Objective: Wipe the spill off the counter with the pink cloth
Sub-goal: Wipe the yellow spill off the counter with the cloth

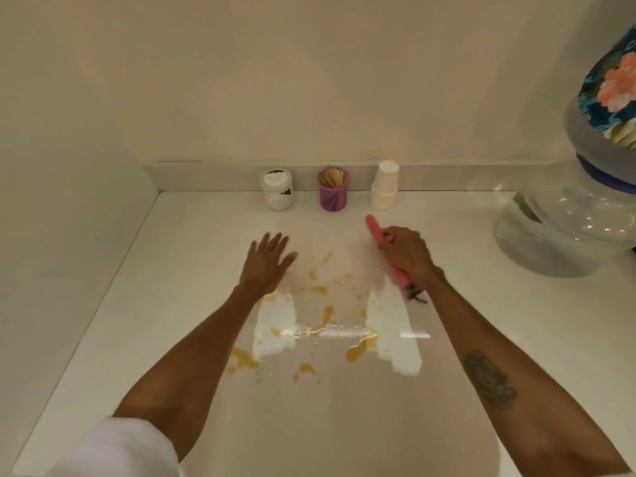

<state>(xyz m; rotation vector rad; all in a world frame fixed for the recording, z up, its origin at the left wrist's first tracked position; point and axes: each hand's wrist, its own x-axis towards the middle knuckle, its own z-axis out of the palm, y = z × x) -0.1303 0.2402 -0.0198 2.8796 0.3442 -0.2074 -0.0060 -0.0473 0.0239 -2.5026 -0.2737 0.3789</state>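
Right hand (407, 254) clenched around bunched pink cloth (377, 232), right of the spill (320, 318). Left hand (266, 265) released, fingers spread, flat on or just above counter (179, 256); contact unclear. Yellow spill unwiped between both forearms. Cups (384, 185) along back edge.

Head-worn view — looking forward and down, counter (192, 235) close below

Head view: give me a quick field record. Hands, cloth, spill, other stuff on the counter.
left hand: left hand open, fingers spread, at the spill's far left edge
right hand: right hand gripping pink cloth, bunched
spill: yellow spill in scattered patches on counter, not wiped
back row: white jar, purple cup of wooden sticks, stacked paper cups
far right: water jug
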